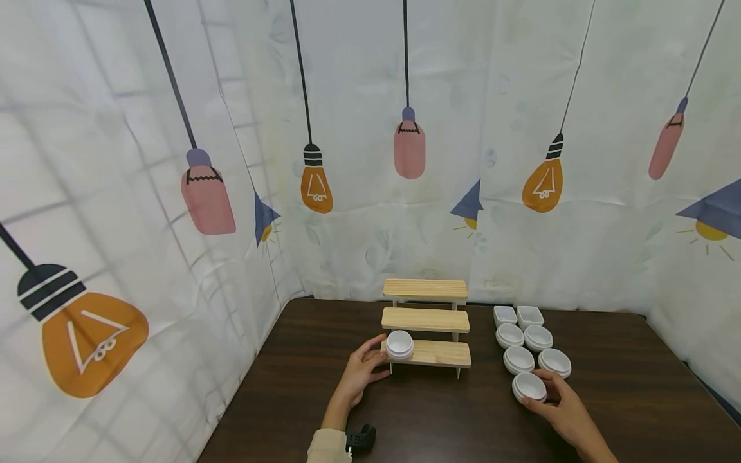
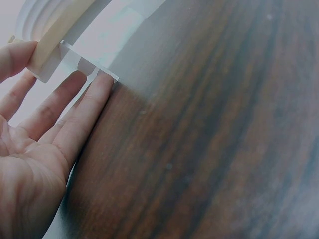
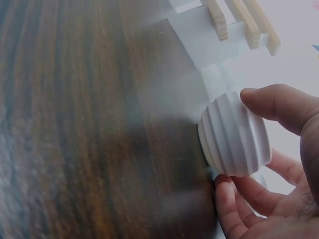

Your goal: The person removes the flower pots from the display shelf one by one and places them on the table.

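Observation:
A small white ribbed bowl (image 1: 399, 344) sits at the left end of the lowest plank of a three-step wooden display stand (image 1: 425, 319). My left hand (image 1: 359, 376) is at that end, its fingers stretched out beside the bowl and plank. In the left wrist view, the thumb touches the plank's end and other fingers extend by the stand's pale leg (image 2: 92, 59). On the right, my right hand (image 1: 564, 408) pinches another white ribbed bowl (image 1: 529, 387) between thumb and fingers. That bowl (image 3: 234, 134) appears sideways in the right wrist view, low over the dark table.
Behind the held bowl stand several more round white bowls (image 1: 518, 359) in two columns. Two square white dishes (image 1: 529, 316) are at their far end. The brown table (image 1: 289, 386) meets a printed curtain (image 1: 359, 244) at the back and left.

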Demonstrator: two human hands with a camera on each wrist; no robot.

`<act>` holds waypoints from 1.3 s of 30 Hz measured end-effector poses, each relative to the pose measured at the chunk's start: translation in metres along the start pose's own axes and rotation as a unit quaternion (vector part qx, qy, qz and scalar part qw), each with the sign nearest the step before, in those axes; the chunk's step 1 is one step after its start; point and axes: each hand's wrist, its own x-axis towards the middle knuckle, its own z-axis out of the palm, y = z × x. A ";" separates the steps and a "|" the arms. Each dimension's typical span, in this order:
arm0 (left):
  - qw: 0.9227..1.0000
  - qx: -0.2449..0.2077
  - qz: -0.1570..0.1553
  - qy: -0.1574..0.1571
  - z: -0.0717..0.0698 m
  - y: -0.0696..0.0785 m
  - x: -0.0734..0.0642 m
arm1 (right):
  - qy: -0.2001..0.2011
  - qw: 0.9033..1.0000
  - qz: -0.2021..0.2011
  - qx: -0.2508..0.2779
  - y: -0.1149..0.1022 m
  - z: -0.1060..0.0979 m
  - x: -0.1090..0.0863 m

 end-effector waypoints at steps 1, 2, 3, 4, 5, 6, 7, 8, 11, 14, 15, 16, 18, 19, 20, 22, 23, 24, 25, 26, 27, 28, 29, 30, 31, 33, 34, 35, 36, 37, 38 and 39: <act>1.000 0.000 0.000 0.000 0.000 0.000 0.000 | 0.000 1.000 -0.002 0.000 0.000 0.000 0.000; 1.000 0.001 0.002 -0.002 0.000 0.000 0.000 | 0.002 1.000 -0.005 0.000 0.000 -0.001 0.000; 1.000 0.000 0.002 -0.002 0.000 0.000 0.000 | 0.004 1.000 -0.007 -0.002 0.000 -0.001 0.000; 1.000 0.001 0.003 -0.003 0.000 0.000 0.000 | 0.007 1.000 -0.009 -0.004 -0.001 -0.002 -0.001; 1.000 0.000 0.001 -0.002 0.000 0.000 0.000 | 0.011 1.000 -0.018 -0.007 -0.001 -0.002 -0.001; 1.000 0.000 0.003 -0.003 0.000 0.000 -0.001 | 0.015 1.000 -0.023 -0.012 -0.002 -0.003 -0.001; 1.000 -0.001 -0.001 -0.001 0.000 0.000 0.000 | 0.023 0.999 -0.030 -0.018 -0.003 -0.003 -0.001; 1.000 -0.002 -0.001 -0.001 0.000 0.000 0.000 | 0.030 0.999 -0.038 -0.024 -0.004 -0.004 -0.001; 1.000 -0.005 -0.005 0.002 0.000 0.001 0.001 | 0.051 0.996 -0.064 -0.037 -0.009 -0.005 0.000; 1.000 -0.004 -0.003 0.002 0.001 0.001 0.000 | 0.066 0.994 -0.076 -0.045 -0.015 -0.006 0.000; 1.000 -0.003 -0.002 0.002 0.001 0.002 0.000 | 0.070 0.993 -0.078 -0.046 -0.018 -0.006 0.000; 1.000 -0.003 -0.002 0.002 0.001 0.002 -0.001 | 0.073 0.993 -0.082 -0.049 -0.020 -0.007 0.000; 1.000 -0.002 0.000 0.002 0.001 0.003 -0.001 | 0.077 0.992 -0.087 -0.048 -0.026 -0.006 0.000; 1.000 -0.002 -0.002 0.002 0.001 0.002 -0.001 | 0.080 0.992 -0.091 -0.045 -0.028 -0.006 0.000; 1.000 -0.001 -0.001 0.001 0.001 0.002 -0.001 | 0.082 0.991 -0.094 -0.043 -0.031 -0.005 0.000; 1.000 -0.001 0.001 0.000 0.001 0.001 -0.001 | 0.086 0.991 -0.099 -0.037 -0.037 -0.003 0.001; 1.000 -0.002 0.000 0.000 0.001 0.001 -0.001 | 0.086 0.991 -0.100 -0.033 -0.040 -0.001 0.001; 1.000 -0.002 0.000 0.000 0.000 0.001 0.000 | 0.085 0.991 -0.101 -0.028 -0.043 0.001 0.002; 1.000 -0.004 -0.001 0.001 0.000 0.000 0.000 | 0.084 0.991 -0.101 -0.024 -0.046 0.003 0.003; 1.000 -0.004 -0.002 0.002 0.000 0.000 0.000 | 0.081 0.991 -0.100 -0.018 -0.049 0.005 0.004; 1.000 -0.004 -0.004 0.003 -0.001 0.000 0.000 | 0.078 0.992 -0.100 -0.011 -0.053 0.008 0.005; 1.000 -0.004 -0.004 0.003 -0.001 0.000 0.000 | 0.074 0.992 -0.101 -0.004 -0.057 0.010 0.006; 1.000 -0.005 -0.006 0.004 -0.001 0.000 0.000 | 0.071 0.992 -0.102 0.002 -0.060 0.013 0.007; 1.000 -0.004 -0.005 0.003 -0.001 0.000 0.000 | 0.067 0.992 -0.104 0.009 -0.064 0.017 0.008; 1.000 -0.004 -0.005 0.003 -0.001 0.000 0.001 | 0.064 0.992 -0.107 0.014 -0.067 0.020 0.009; 1.000 -0.004 -0.004 0.002 -0.002 0.000 0.001 | 0.057 0.992 -0.111 0.022 -0.073 0.027 0.012; 1.000 -0.003 -0.002 0.002 -0.002 -0.001 0.001 | 0.054 0.992 -0.113 0.023 -0.076 0.031 0.013; 1.000 -0.003 -0.001 0.001 -0.001 -0.001 0.001 | 0.050 0.992 -0.115 0.025 -0.078 0.035 0.014; 1.000 -0.002 0.000 0.000 -0.001 -0.001 0.001 | 0.045 0.992 -0.117 0.027 -0.080 0.039 0.015; 1.000 -0.001 0.001 -0.001 -0.001 -0.001 0.001 | 0.041 0.992 -0.119 0.027 -0.082 0.043 0.016; 1.000 -0.001 0.001 -0.001 -0.001 -0.001 0.000 | 0.037 0.992 -0.121 0.030 -0.084 0.047 0.016; 1.000 0.000 0.001 -0.001 -0.001 -0.001 0.000 | 0.033 0.991 -0.123 0.034 -0.086 0.051 0.017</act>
